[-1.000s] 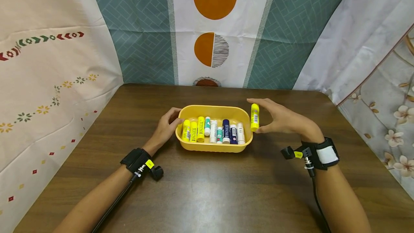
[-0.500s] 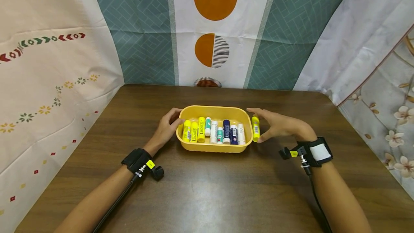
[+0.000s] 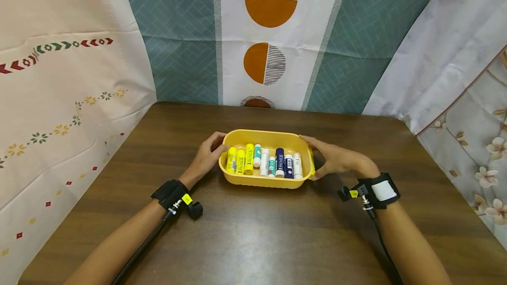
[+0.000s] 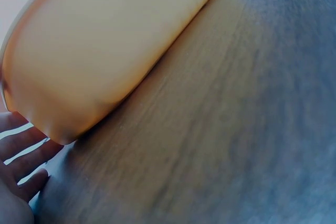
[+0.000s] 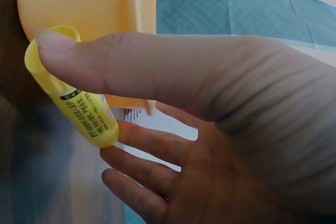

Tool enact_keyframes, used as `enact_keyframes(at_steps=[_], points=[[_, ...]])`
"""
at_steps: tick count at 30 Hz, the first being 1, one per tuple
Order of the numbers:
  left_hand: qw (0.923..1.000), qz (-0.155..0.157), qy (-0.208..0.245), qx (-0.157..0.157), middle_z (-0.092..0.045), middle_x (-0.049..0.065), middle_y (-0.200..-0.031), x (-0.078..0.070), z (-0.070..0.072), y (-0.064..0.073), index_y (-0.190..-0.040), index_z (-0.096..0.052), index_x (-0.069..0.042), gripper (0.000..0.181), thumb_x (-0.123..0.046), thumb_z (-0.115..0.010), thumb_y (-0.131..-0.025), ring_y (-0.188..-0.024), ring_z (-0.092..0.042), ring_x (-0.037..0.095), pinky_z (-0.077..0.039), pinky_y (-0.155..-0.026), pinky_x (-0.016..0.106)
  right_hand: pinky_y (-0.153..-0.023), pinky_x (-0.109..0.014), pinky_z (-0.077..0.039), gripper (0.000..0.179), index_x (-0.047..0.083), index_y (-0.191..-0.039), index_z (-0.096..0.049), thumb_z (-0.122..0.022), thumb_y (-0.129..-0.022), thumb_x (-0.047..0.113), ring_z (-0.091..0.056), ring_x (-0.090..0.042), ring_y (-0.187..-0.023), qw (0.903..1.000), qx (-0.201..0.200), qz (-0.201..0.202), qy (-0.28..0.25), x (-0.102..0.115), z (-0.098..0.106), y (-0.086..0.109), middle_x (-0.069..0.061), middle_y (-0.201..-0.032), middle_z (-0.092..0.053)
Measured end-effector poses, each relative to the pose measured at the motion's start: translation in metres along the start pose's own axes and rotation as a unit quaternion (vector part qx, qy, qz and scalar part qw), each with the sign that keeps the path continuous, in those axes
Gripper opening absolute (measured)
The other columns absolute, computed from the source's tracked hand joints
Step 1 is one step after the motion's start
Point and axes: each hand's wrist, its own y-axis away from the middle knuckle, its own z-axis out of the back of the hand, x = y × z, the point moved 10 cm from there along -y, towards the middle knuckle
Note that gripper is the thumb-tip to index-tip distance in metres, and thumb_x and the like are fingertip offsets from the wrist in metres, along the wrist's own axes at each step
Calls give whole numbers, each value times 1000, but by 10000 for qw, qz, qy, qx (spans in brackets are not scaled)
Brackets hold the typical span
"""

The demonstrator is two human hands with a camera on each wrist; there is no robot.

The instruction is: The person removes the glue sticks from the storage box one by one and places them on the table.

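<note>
A yellow plastic basket (image 3: 261,182) stands on the table with a row of glue sticks inside: yellow ones (image 3: 248,159) at the left, then white, teal and dark blue ones (image 3: 279,162). At its left end, my left hand (image 3: 207,155) holds the rim, thumb over the edge and fingers along the outside. My right hand (image 3: 339,158) is at the opposite end, pinching a yellow glue stick (image 5: 86,114) between thumb and fingers, outside the basket wall. In the head view that stick is mostly hidden behind the rim and hand.
The brown wooden table (image 3: 253,232) extends around the basket. Behind it hangs a teal and white cloth (image 3: 182,56), with patterned cloths at the left (image 3: 71,113) and right (image 3: 467,144). A cable (image 3: 382,241) runs from each wrist camera along the arm.
My right hand has lowered the yellow glue stick beside the basket's right end, and the stick has become mostly hidden. My left hand stays at the left end. The head view has shifted slightly.
</note>
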Motion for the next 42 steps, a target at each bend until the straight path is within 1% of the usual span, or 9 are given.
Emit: enact_keyframes(at_steps=[6, 13, 17, 22, 26, 30, 36, 38, 42], points=[[10000, 8, -64, -38, -57, 24, -136, 4, 1, 1, -136, -52, 5, 36, -4, -54, -100, -124, -54, 36, -41, -108, 51, -114, -65, -27, 122, 21, -163, -3, -87, -77, 4, -29, -41, -145, 9997, -13, 220, -41, 1, -6, -7, -20, -160, -29], [9999, 41, -110, -108, -57, 24, -136, 4, 2, 1, -135, -53, 5, 36, -5, -55, -100, -126, -54, 36, -40, -109, 53, -115, -64, -25, 126, 19, -163, 2, -88, -75, 3, -25, -43, -146, 9998, -14, 212, -28, 1, -10, -12, -20, -164, -18], [9998, 77, -158, -93, -57, 24, -137, 3, 1, 1, -136, -52, 5, 37, -5, -55, -101, -126, -54, 36, -40, -109, 53, -113, -65, -28, 124, 21, -163, 2, -86, -78, 3, -25, -45, -146, 9997, -84, 223, -54, -1, -7, -11, -22, -163, -21], [9999, 67, -135, -58, -57, 23, -137, 2, -1, 0, -136, -52, 5, 37, -5, -54, -101, -125, -54, 36, -40, -109, 53, -112, -65, -29, 117, 21, -163, 1, -83, -83, 6, -22, -47, -149, 9993, -106, 303, -180, 0, 3, -3, -25, -162, -23], [9999, 35, -111, -69, -57, 23, -137, 2, 0, -1, -136, -52, 5, 37, -5, -55, -101, -125, -54, 36, -40, -109, 53, -112, -67, -27, 108, 16, -163, -4, -80, -87, 12, -23, -48, -148, 9994, -204, 264, -50, 2, 11, 3, -26, -162, -25], [9999, 1, -91, -72, -57, 25, -137, 2, 0, -1, -136, -52, 6, 37, -4, -55, -100, -126, -53, 37, -39, -110, 53, -112, -68, -26, 100, 15, -163, -10, -77, -90, 18, -25, -46, -147, 9987, -362, 211, 299, 3, 17, 6, -26, -162, -25], [9999, 55, -128, -53, -56, 24, -138, 1, 0, 0, -136, -51, 5, 38, -5, -55, -101, -128, -52, 37, -38, -112, 53, -112, -67, -29, 86, 14, -162, -18, -71, -95, 15, -30, -44, -146, 9968, -563, 312, 463, 10, 24, 11, -24, -160, -31], [9999, 76, -142, -28, -56, 24, -138, 0, -1, 0, -137, -51, 5, 38, -6, -54, -101, -128, -52, 37, -37, -112, 53, -111, -66, -31, 83, 14, -162, -21, -71, -95, 18, -32, -43, -145, 9959, -682, 367, 477, 12, 26, 12, -23, -159, -34], [9999, 88, -127, -9, -55, 24, -138, 0, -2, -1, -137, -51, 5, 38, -6, -54, -101, -128, -52, 37, -38, -112, 54, -113, -62, -31, 81, 12, -160, -26, -72, -95, 26, -32, -39, -146, 9925, -964, 573, 480, 21, 29, 12, -17, -161, -32]])
